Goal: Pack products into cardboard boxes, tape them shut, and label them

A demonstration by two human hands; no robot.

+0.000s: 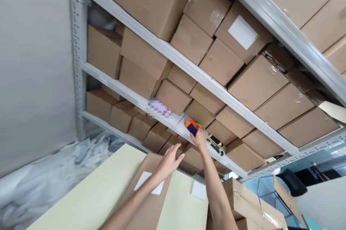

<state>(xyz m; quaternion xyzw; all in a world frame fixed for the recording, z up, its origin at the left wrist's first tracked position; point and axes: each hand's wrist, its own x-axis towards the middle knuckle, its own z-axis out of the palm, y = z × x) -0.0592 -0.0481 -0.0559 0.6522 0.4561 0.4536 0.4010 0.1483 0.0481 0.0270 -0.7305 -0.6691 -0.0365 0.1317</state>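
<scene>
My right hand (199, 137) reaches to the shelf edge, its fingers closed around an orange and dark-blue hand tool (191, 127). The tool's exact kind is hard to make out, and the hand hides part of it. Just to the right of that hand, two black and yellow utility knives (215, 147) lie on the same shelf (180, 129). My left hand (171, 158) hovers lower and to the left, over a cardboard box with a white label (158, 188). Its fingers are stretched out, and nothing is in them.
Brown cardboard boxes (174, 96) fill the tiers of a grey metal rack. A blurred purple item (160, 108) lies on the shelf edge. Pale green panels (92, 186) stand in front, stacked cartons (247, 201) at lower right. White plastic sheeting (54, 186) lies at left.
</scene>
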